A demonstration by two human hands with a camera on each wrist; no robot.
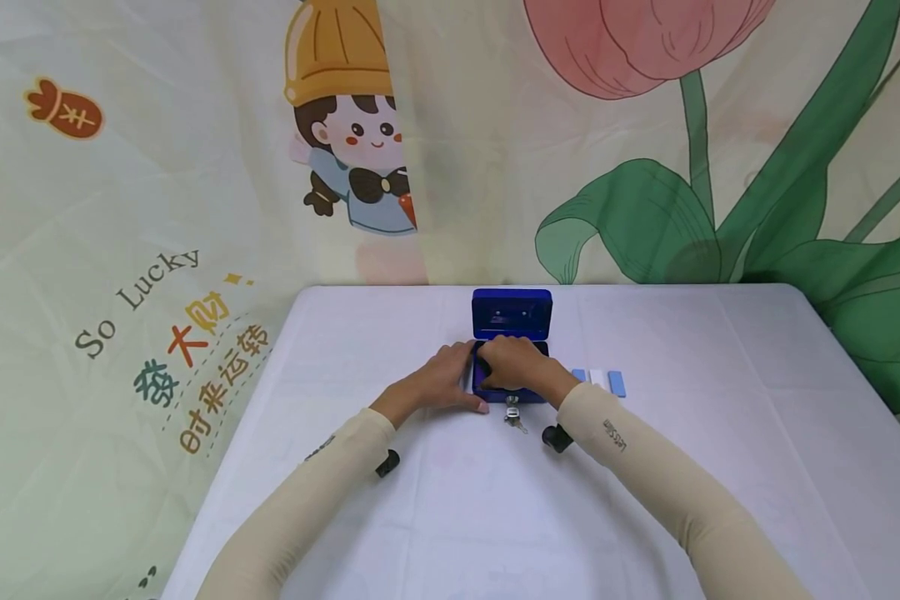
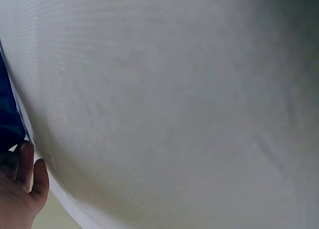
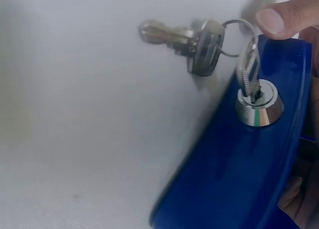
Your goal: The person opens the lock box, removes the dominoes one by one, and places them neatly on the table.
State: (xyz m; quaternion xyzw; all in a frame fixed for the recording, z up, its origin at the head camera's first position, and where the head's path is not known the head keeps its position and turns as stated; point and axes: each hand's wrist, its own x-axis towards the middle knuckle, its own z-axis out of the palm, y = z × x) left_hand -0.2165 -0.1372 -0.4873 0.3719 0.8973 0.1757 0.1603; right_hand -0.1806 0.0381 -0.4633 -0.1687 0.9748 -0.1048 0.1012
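A small blue cash box [image 1: 512, 398] stands on the table with its lid [image 1: 512, 315] raised. Around its left side my left hand [image 1: 448, 379] holds it, fingers along the left wall and thumb at the front corner. My right hand [image 1: 512, 362] reaches down inside, its fingers bent and mostly hidden; whether they hold anything cannot be seen. In the right wrist view a key sits in the round silver lock [image 3: 260, 109] on the front wall, and a second key [image 3: 204, 47] hangs from the same ring. The left thumb [image 3: 284, 20] touches the box there.
Right of the box lie small flat pieces: two light blue, one of them at the right end [image 1: 617, 383], and a white one [image 1: 597, 382] between them. A white cloth [image 1: 450, 517] covers the table. Black wrist cameras [image 1: 557, 437] stick out below the sleeves.
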